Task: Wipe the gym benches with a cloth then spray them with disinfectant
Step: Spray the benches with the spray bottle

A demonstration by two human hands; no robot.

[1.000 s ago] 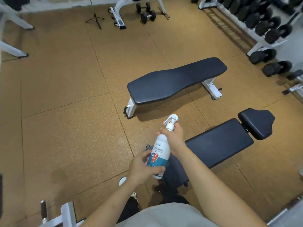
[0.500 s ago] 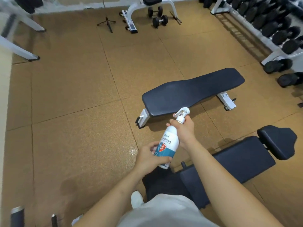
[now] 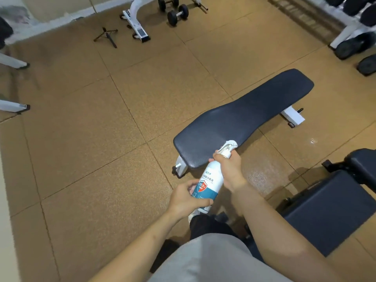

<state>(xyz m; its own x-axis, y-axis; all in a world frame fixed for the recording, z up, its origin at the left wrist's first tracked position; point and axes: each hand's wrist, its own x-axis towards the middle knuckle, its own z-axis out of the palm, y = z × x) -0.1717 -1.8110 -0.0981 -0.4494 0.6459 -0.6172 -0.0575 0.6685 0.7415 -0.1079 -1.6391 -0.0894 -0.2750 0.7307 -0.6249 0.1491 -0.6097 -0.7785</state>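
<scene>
Dumbbell [image 3: 172,18], tripod [image 3: 106,35], wt rack [image 3: 343,35] on brown floor [image 3: 81,139].

both hands [image 3: 189,197] gripping spray bottle [image 3: 208,185], flat bench [image 3: 244,119]

A flat bench [image 3: 244,121] lies ahead, a second bench [image 3: 329,208] to its right, dumbbells [image 3: 177,14] behind.

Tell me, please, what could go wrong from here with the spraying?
The nozzle of the spray bottle sits by the near edge of the flat bench, so mist may miss the pad and hit the floor.
A shiny patch beside the bench looks wet; stepping there could mean a slip.
</scene>
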